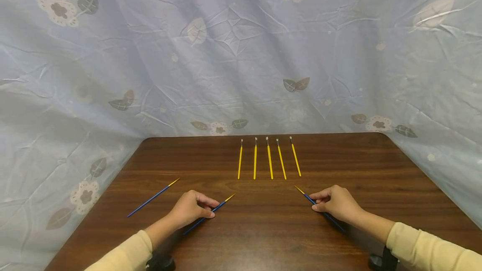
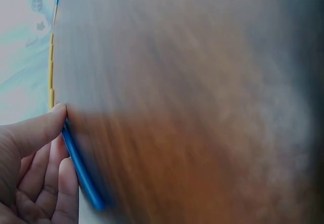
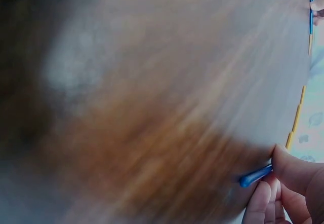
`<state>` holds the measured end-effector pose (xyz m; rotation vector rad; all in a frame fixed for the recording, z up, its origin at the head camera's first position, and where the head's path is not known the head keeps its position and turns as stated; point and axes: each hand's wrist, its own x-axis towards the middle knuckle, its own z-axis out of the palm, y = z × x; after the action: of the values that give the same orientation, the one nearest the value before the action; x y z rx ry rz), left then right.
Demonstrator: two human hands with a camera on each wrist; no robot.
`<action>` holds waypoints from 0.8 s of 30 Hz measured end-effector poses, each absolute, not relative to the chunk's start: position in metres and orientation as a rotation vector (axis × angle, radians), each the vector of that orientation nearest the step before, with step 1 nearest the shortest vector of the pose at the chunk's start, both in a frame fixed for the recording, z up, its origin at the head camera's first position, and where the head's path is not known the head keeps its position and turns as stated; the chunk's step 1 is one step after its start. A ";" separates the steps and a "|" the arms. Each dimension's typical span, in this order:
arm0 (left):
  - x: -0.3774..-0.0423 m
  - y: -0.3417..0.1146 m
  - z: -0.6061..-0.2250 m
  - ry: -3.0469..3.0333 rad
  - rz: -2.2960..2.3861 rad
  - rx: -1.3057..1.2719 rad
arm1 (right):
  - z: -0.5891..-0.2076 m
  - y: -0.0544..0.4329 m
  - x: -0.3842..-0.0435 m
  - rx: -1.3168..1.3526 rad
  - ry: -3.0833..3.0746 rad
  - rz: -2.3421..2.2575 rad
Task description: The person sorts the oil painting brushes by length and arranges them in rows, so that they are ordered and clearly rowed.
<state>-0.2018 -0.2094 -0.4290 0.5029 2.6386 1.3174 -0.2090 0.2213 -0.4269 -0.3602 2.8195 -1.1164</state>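
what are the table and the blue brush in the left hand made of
The table looks like wood or wood-look laminate with a satin finish: streaky brown grain, soft glare nearest the camera. The blue brush in the left hand has a smooth, evenly coloured handle, perhaps painted wood or plastic.

"How many slim yellow-handled paintbrushes (image 1: 269,160) were there?"

"Five — and three slender blue-handled paintbrushes (image 1: 153,197) with golden tips."

"What else was there?"

"One bare left hand (image 1: 192,209), one bare right hand (image 1: 337,205) — and one dark brown wood-grain table (image 1: 271,225)."
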 end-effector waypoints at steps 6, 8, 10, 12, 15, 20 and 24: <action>-0.202 -0.208 -0.429 2.698 1.265 0.478 | -0.427 0.221 -0.210 -0.359 2.829 -1.109; -0.201 -0.207 -0.428 2.709 1.258 0.474 | -0.427 0.221 -0.209 -0.361 2.830 -1.109; -0.201 -0.207 -0.429 2.715 1.253 0.478 | -0.427 0.220 -0.209 -0.362 2.828 -1.113; -0.201 -0.207 -0.429 2.712 1.253 0.482 | -0.428 0.220 -0.209 -0.357 2.823 -1.119; -0.201 -0.208 -0.430 2.701 1.264 0.486 | -0.428 0.220 -0.209 -0.341 2.815 -1.130; -0.203 -0.209 -0.432 2.682 1.295 0.477 | -0.427 0.221 -0.208 -0.313 2.785 -1.159; -0.203 -0.209 -0.430 2.700 1.308 0.449 | -0.422 0.222 -0.209 -0.307 2.757 -1.181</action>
<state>-0.2034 -0.2094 -0.4301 0.4485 2.6997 1.3078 -0.2090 0.2220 -0.4221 -0.3073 2.7574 -1.1812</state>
